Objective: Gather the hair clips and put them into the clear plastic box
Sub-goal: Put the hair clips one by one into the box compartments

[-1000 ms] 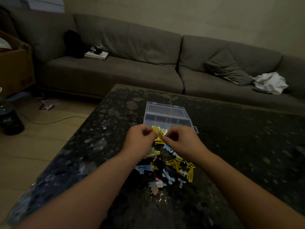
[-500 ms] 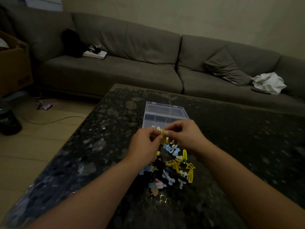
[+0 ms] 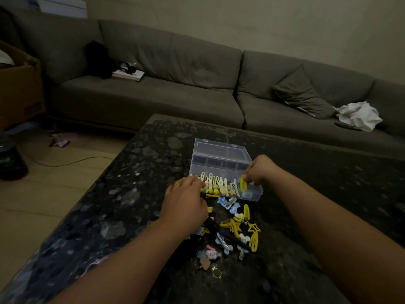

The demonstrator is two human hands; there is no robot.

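Observation:
A clear plastic box (image 3: 219,160) with its lid open stands on the dark speckled table (image 3: 131,194). Several pale yellow clips stand in a row along its near rim. My right hand (image 3: 259,170) pinches a yellow hair clip (image 3: 243,183) over the box's near right corner. With fingers curled downward, my left hand (image 3: 185,200) lies at the near left corner of the box, its fingertips by the row of clips; whether it holds anything is hidden. A pile of loose hair clips (image 3: 232,229), yellow stars, blue and pink shapes, lies just in front of the box.
A long grey sofa (image 3: 175,95) runs behind the table, with a cushion (image 3: 302,93), a white cloth (image 3: 359,115) and a book (image 3: 129,74) on it. A cardboard box (image 3: 17,84) and a dark jar (image 3: 11,159) are on the floor at left.
My hands have parted. The right hand carried the yellow clip rightward to the box's near right corner, and the left hand dropped to the box's near left corner.

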